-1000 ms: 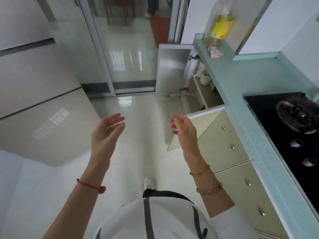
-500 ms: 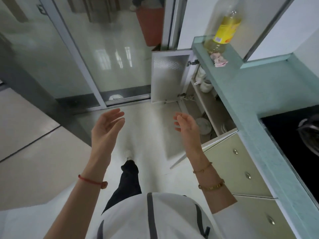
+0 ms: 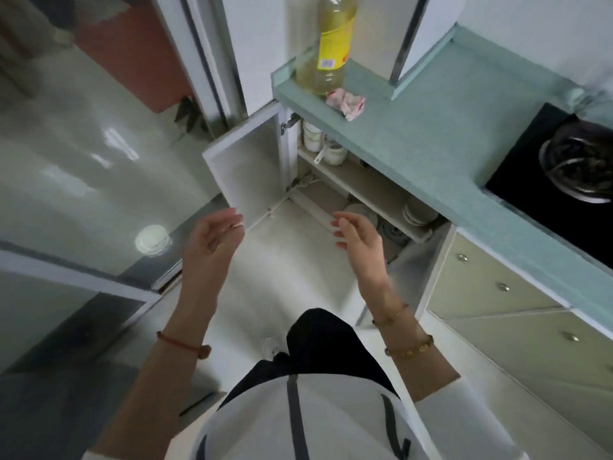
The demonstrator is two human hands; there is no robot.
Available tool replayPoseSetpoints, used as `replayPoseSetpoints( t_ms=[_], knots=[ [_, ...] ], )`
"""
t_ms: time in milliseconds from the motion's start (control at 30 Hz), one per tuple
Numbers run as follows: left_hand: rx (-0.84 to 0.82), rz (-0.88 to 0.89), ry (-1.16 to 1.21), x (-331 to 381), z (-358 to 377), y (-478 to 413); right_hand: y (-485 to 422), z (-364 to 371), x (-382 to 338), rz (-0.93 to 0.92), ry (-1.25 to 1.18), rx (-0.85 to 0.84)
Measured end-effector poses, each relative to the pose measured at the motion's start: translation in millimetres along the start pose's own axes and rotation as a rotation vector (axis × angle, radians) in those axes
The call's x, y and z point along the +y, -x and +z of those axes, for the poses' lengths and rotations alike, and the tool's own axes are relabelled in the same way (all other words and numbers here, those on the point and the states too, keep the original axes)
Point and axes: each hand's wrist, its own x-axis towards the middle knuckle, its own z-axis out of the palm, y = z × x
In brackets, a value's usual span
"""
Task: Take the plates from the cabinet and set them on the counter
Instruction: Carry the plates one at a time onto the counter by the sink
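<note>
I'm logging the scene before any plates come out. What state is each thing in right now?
left hand: open, holding nothing.
right hand: open, holding nothing.
cabinet door: swung open.
plates: stacked inside the cabinet, untouched.
bottle: upright on the counter.
drawers: shut.

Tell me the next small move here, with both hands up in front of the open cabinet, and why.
Probably reach the right hand down into the open white cabinet toward the stack of round white plates on its shelf. That hand and the left hand hold nothing, the door stands wide, and no plate sits on the teal speckled counter yet.
</note>
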Motion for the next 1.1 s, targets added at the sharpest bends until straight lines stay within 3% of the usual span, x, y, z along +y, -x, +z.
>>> replayPoseSetpoints(
  t_ms=[267, 633, 867, 1100],
  knots=[
    [-0.272, -0.050, -0.071, -18, 40, -124, -71, 10, 18, 0.115, -0.078, 0.266],
    [-0.525, -0.060, -0.161, -75, 132, -261, -182, 11, 66, 0.242, -0.094, 0.431],
    [-0.607, -0.107, -0.209, -196, 194, -335, -267, 6, 172, 0.350, -0.043, 0.540],
    [-0.650, -0.156, -0.385, -368, 246, -389, -358, 8, 331, 0.396, -0.047, 0.613]
  ],
)
